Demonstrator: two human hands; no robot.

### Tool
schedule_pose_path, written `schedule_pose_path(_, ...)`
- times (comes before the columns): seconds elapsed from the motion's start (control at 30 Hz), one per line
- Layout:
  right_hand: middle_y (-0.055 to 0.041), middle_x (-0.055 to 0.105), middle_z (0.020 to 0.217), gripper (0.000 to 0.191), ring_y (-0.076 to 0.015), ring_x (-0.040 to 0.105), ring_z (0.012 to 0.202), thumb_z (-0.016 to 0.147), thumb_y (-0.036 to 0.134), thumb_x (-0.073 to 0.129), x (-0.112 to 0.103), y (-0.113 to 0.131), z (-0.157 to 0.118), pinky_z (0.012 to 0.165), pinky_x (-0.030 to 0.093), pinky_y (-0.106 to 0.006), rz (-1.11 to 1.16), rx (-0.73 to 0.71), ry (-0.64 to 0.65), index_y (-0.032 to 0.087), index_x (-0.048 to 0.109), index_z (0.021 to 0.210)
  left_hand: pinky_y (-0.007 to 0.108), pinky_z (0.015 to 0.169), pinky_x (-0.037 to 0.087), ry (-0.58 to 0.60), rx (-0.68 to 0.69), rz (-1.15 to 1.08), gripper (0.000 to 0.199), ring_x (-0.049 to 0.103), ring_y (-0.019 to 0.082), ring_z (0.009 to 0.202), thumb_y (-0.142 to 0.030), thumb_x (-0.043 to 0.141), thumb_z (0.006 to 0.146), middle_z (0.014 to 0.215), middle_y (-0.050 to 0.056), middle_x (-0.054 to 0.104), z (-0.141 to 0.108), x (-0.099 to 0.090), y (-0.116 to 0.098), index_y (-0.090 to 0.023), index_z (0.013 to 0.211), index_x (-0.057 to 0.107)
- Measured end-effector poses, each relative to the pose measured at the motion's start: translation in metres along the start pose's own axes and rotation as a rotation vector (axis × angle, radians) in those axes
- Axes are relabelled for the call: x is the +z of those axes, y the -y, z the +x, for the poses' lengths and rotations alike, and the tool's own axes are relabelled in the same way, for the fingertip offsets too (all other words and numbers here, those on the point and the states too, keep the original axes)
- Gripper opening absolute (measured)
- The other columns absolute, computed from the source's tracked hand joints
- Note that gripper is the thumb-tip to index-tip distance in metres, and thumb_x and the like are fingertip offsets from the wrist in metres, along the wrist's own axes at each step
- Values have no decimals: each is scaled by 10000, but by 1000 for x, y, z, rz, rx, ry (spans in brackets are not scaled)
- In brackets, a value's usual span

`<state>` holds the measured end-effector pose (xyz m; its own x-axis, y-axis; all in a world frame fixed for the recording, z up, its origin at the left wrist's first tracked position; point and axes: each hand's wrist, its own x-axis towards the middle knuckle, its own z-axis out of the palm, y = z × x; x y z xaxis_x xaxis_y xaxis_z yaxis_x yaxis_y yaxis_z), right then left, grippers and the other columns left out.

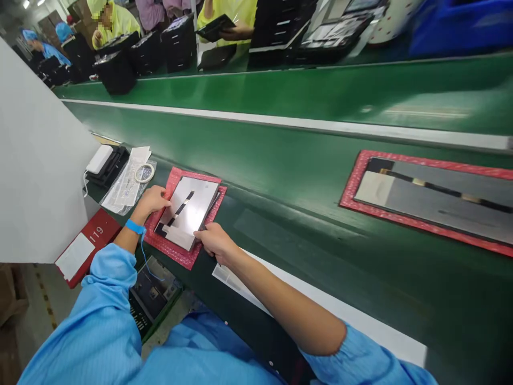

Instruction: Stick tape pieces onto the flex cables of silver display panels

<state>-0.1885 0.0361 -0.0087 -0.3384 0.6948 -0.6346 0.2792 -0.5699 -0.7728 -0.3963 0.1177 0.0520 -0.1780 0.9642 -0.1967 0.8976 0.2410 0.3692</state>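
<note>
A flat silver-grey display panel (200, 193) with a dark ribbon strip on its back lies over a pink bubble-wrap sheet (185, 259). Another dark-edged panel shows partly from under its right side. My left hand (154, 201), with a blue wrist strap (135, 226) around the wrist, has its fingers closed at the panel's left edge. At the near right corner, my right hand (217, 240) pinches the panel between thumb and fingers. The undersides of both grips are hidden.
Left of the wrap are a tape roll (144, 172), plastic bags (126, 187) and a red box (86, 248). A larger panel (433, 195) lies on pink wrap at right. Black trays (178, 43) and co-workers (240, 18) line the far side.
</note>
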Motion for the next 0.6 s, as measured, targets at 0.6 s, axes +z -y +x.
schedule_pose_path(0.6, -126, 758, 878, 515, -394, 703, 889, 575, 690, 523, -290, -134, -175, 783, 491, -481, -130, 110, -992, 267, 752, 757, 597, 1171, 430, 432, 920, 582, 441, 530, 328, 1366, -397, 734, 999, 1459, 123, 561, 90, 171, -449, -171, 1359, 620)
